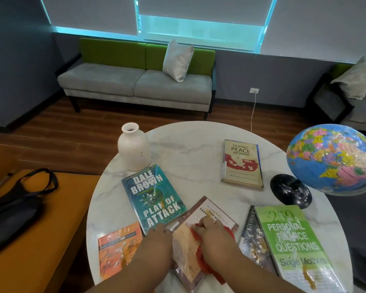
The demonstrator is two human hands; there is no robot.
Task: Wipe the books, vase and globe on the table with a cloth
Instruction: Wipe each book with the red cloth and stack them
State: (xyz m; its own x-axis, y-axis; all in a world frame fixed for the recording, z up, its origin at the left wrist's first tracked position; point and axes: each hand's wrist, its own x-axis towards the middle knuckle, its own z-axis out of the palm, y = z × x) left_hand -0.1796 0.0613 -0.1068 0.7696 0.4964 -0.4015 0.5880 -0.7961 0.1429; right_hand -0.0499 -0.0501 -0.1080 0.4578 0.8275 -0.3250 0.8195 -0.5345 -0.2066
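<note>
Several books lie on a round white marble table (194,153). At the near middle, a brown-and-cream book (201,220) lies under both my hands. My right hand (213,240) presses a red cloth (207,263) flat onto its cover. My left hand (156,242) rests on the book's left edge, fingers fairly straight. A teal book (152,197) lies to the left, an orange book (116,248) at the near left, a green book (294,244) on a dark book (251,235) at the right. A beige book (242,163) lies further back. A white vase (134,148) stands far left, a globe (332,159) far right.
The globe's black base (290,191) sits near the table's right edge. An orange seat (40,229) with a black bag (13,210) stands at the left. A grey and green sofa (135,81) stands across the wooden floor. A white cable (253,111) hangs from a wall socket.
</note>
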